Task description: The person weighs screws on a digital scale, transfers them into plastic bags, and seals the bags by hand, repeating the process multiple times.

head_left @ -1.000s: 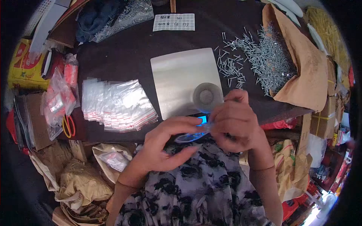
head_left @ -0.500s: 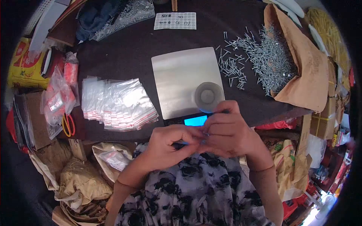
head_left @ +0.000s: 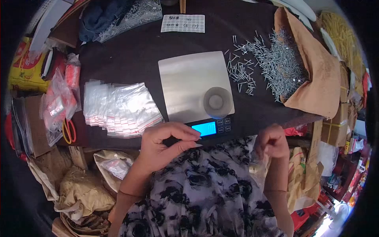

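My left hand (head_left: 169, 143) hovers just in front of the digital scale (head_left: 191, 85), thumb and forefinger bent toward each other with a small gap between their tips. My right hand (head_left: 273, 143) is out past the table's front edge, its fingers curled and partly blurred; I cannot tell what is in them. Below it, beside the patterned clothing, shows a translucent plastic bag (head_left: 258, 173). A small round cup (head_left: 216, 102) stands on the front right of the scale's metal plate, behind the lit blue display (head_left: 204, 129).
Overlapping clear zip bags (head_left: 124, 108) lie left of the scale. Loose screws (head_left: 282, 63) spill from a brown paper bag (head_left: 321, 85) at the right. A labelled sheet of dots (head_left: 183, 23) and a bag of screws (head_left: 136, 17) lie at the back. Orange-handled scissors (head_left: 69, 131) are at the left.
My hands have come apart from their shared grip in front of the scale. The right hand has moved right, over the table's edge; the left has shifted slightly left. The scale display is uncovered.
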`<move>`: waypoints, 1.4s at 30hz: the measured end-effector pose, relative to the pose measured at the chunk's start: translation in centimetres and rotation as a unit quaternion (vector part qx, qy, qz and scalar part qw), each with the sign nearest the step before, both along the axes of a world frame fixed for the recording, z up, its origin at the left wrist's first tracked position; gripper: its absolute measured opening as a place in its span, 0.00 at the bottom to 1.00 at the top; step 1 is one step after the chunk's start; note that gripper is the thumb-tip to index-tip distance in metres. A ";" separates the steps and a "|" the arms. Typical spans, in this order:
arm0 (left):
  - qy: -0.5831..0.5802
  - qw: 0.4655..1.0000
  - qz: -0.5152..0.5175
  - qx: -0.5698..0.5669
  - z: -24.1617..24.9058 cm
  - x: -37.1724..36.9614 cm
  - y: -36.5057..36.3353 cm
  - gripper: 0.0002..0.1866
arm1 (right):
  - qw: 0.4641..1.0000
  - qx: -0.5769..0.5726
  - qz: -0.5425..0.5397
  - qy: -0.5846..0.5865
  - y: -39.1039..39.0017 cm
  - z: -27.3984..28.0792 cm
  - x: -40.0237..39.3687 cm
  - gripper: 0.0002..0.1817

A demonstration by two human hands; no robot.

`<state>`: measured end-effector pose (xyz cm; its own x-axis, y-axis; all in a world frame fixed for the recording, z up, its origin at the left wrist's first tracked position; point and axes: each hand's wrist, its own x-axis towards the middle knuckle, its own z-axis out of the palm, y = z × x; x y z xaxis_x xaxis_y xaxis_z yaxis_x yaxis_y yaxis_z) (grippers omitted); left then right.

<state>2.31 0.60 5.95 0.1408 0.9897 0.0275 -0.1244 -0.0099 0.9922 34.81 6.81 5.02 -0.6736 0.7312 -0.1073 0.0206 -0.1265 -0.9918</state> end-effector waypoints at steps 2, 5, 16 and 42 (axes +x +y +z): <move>0.012 1.000 -0.008 -0.001 -0.2 0.2 0.1 0.06 | 0.987 -0.091 -0.074 -0.113 0.1 0.2 0.7 0.10; 0.047 0.999 -0.021 0.006 -0.1 0.5 0.0 0.06 | 0.910 0.167 -0.194 -0.325 2.2 -1.5 -0.8 0.18; 0.078 0.997 0.010 -0.010 -0.3 -0.2 -0.7 0.06 | 0.824 0.379 -0.171 -0.385 10.2 -4.3 -7.2 0.28; 0.270 0.951 0.150 0.001 -1.4 -5.2 -2.2 0.05 | 0.958 0.222 -0.043 -0.178 5.9 2.1 -10.9 0.10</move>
